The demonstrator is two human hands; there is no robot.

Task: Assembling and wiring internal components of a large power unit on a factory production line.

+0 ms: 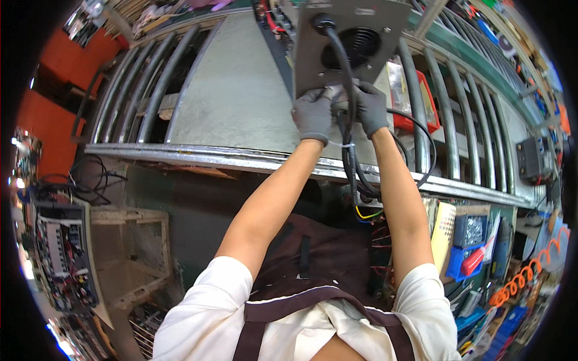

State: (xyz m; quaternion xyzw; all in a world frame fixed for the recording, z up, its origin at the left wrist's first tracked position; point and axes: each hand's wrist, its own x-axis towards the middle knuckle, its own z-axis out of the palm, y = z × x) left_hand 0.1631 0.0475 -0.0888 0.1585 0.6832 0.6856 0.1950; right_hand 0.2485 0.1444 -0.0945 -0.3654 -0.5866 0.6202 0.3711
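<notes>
Pinching a pale fitting (332, 93) with the gloved left hand (313, 114), fingers closed together on it, low on the face of a grey metal box (307, 57) at the far side of the bench. Meeting it from the other side with the gloved right hand (371, 109), also curled; cannot tell, behind the hanging black cable (341, 54), between a clamp on the fitting and a mere touch. Likely to go wrong first through poor sight: working behind that cable, with a chance of setting the fitting askew. Apt also to slip, given smooth gloves and a small part, and perhaps to drop among the rollers (415, 108) beside the red tray (432, 105). Liable to snag as well: drooping past the bench rail (241, 157) in loops, bound with a white tie (348, 145), and ending in coloured wires (367, 215) close to the apron (319, 246). Possibly enough, with one lean or step back, to tug the cable and strain its socket (323, 24) above the fan opening (355, 47). As for writing, only a small white label (365, 11) to note near the top of the box, too blurred to read; no brand to make out anywhere.
</notes>
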